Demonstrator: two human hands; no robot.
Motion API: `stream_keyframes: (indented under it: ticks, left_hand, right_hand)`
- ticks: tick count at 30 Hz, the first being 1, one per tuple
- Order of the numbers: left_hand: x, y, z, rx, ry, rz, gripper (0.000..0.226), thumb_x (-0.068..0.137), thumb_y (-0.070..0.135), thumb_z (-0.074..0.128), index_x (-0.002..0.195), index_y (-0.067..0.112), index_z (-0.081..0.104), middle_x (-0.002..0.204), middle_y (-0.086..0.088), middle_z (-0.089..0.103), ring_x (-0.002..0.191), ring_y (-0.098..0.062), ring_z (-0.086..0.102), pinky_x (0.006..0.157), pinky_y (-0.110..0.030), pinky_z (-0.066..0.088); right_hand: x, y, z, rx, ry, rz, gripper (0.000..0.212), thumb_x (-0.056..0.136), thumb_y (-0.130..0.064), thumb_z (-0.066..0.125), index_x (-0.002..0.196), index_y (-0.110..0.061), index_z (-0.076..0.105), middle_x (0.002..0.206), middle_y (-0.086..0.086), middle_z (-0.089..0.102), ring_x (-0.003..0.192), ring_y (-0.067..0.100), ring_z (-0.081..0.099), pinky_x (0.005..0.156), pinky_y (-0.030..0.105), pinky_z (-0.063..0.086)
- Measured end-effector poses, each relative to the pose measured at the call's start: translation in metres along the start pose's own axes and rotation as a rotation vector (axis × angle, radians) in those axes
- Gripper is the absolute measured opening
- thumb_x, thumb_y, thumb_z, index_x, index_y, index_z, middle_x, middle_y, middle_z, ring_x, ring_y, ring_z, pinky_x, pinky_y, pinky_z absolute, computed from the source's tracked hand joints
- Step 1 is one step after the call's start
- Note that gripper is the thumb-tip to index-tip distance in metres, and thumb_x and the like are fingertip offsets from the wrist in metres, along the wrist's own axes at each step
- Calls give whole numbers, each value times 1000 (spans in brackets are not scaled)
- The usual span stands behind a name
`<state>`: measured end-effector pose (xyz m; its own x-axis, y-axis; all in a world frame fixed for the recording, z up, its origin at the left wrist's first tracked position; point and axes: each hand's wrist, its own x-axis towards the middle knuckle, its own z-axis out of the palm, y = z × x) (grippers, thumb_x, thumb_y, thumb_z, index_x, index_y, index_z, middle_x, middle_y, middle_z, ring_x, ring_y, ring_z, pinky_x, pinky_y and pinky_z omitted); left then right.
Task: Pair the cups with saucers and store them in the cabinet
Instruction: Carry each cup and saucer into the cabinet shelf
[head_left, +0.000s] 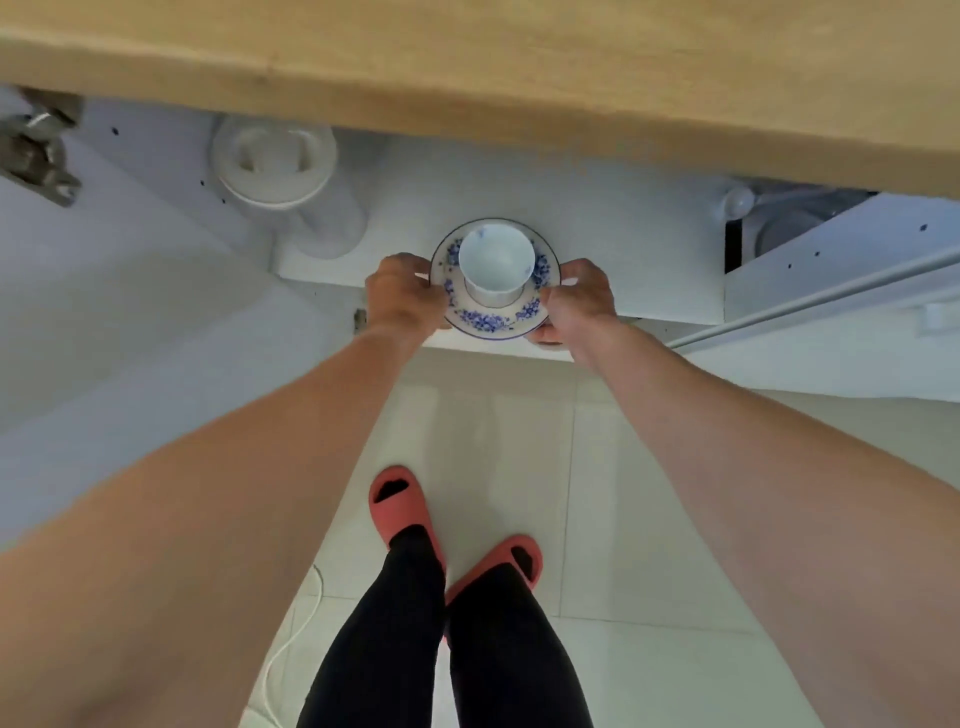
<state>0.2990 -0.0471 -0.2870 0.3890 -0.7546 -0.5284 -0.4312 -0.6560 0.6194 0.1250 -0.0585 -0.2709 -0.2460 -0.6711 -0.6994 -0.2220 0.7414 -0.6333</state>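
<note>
both arms stretched forward and down | left hand (402, 296) pinches left rim of saucer (493, 312), thumb on top | right hand (579, 299) pinches right rim, fingers under | cup (496, 262) upright on saucer, between the 2 hands | saucer over cabinet shelf (623, 244) front edge, contact unclear | wooden worktop (519, 67) beyond hands

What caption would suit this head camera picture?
Both hands, left hand and right hand, hold a blue-flowered white saucer carrying a white cup at the open white cabinet.
</note>
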Motion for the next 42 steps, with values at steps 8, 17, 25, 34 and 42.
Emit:
stream_keyframes:
  ticks: [8,17,25,34,42]
  left_hand:
    - [64,3,18,-120,21,-3,32,74,12,62,102,21,74,105,-2,72,92,-22,71,78,-32,62]
    - [110,32,13,-362,-48,-25,22,83,4,75,104,9,71,98,-7,69,78,-17,70,67,-28,63]
    - [137,61,23,-597,-87,-78,27,96,19,63,103,-6,64,84,-19,70,61,-24,67,54,-34,61]
    - [85,21,6,-30,-92,160,36,94,40,52,121,18,61,123,-10,65,112,-28,65,98,-34,53]
    - [-55,15,-49,583,-157,288,48,103,30,36,149,21,36,162,-5,24,145,-27,30,118,-45,26]
  right_hand:
    - [60,-14,13,-25,-9,-51,16,91,-2,66,80,-9,57,108,17,68,85,36,74,71,45,64]
    - [97,-52,26,-12,102,-66,37,86,-19,78,106,6,61,96,25,72,56,29,75,53,39,62]
    - [116,-86,22,319,90,-89,17,100,-6,55,112,7,55,84,21,70,52,21,73,46,28,57]
    - [66,-38,16,-143,232,-75,28,97,-21,51,112,-4,66,111,18,71,99,31,72,88,41,59]
    - [-72,-7,1,-626,-2,-204,47,103,-22,41,148,-12,31,139,18,46,129,36,48,102,43,45]
